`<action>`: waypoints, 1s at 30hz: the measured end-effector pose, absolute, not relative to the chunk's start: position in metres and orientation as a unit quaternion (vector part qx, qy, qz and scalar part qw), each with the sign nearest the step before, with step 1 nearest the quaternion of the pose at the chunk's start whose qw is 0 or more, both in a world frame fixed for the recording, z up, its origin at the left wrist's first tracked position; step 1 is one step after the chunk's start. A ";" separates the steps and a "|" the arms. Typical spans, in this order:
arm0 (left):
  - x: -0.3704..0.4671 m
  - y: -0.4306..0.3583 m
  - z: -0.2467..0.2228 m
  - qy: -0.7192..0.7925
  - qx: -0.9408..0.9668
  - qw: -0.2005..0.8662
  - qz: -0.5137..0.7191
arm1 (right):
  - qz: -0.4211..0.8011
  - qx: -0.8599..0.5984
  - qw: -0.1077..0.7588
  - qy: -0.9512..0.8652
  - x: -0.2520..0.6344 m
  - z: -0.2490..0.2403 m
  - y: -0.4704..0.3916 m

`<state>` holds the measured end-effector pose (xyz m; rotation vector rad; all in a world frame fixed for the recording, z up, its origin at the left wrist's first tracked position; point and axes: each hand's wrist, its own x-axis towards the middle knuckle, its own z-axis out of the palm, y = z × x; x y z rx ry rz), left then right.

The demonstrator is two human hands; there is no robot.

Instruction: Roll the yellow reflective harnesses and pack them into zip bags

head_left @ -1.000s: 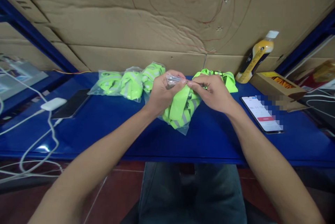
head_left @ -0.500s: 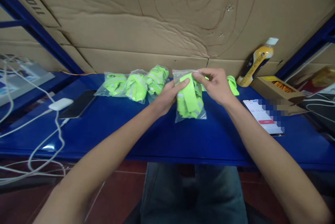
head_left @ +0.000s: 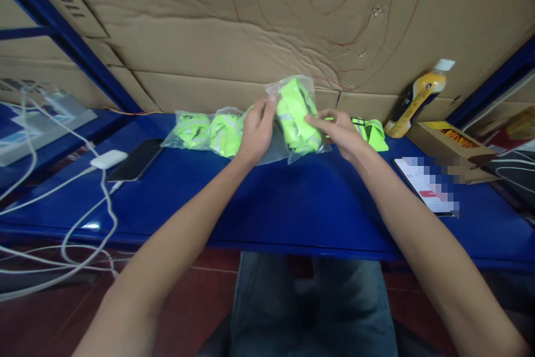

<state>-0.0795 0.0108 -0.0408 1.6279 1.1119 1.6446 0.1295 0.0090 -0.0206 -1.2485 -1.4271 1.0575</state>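
Observation:
A clear plastic bag holding a folded neon-yellow reflective vest or strap (head_left: 297, 117) is held up between my hands, tilted near the back of the blue shelf. My left hand (head_left: 257, 130) is closed at its left edge, fingertips by the upper corner. My right hand (head_left: 340, 130) grips the lower right side, thumb on the front. Left of my left hand lie more bagged neon-yellow bundles (head_left: 226, 133) (head_left: 193, 131), one partly hidden behind that hand. Beyond my right hand sits a neon-yellow piece with grey bands (head_left: 373, 134), partly covered by the hand.
A yellow-labelled bottle (head_left: 420, 98) and an open cardboard box (head_left: 455, 151) stand at the right, with a lit phone (head_left: 422, 187) before them. On the left are a dark phone (head_left: 137, 160), a white charger (head_left: 109, 159), cables and a power strip (head_left: 54, 123). Cardboard (head_left: 251, 50) lines the back.
The bag has moved up and back towards the cardboard, and it now tilts. My left hand has shifted up to its left edge, while my right hand has slid lower along its right side.

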 end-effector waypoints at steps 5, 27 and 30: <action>-0.091 0.005 -0.034 0.519 0.747 0.007 0.415 | 0.221 -0.647 0.445 -0.579 0.134 -0.022 0.055; -0.077 -0.006 -0.044 0.462 0.699 -0.146 0.525 | -0.067 -0.695 -0.031 -0.715 0.210 -0.044 0.017; -0.076 -0.009 -0.042 0.380 0.630 -0.145 0.662 | -0.104 -0.708 0.025 -0.698 0.204 -0.042 0.017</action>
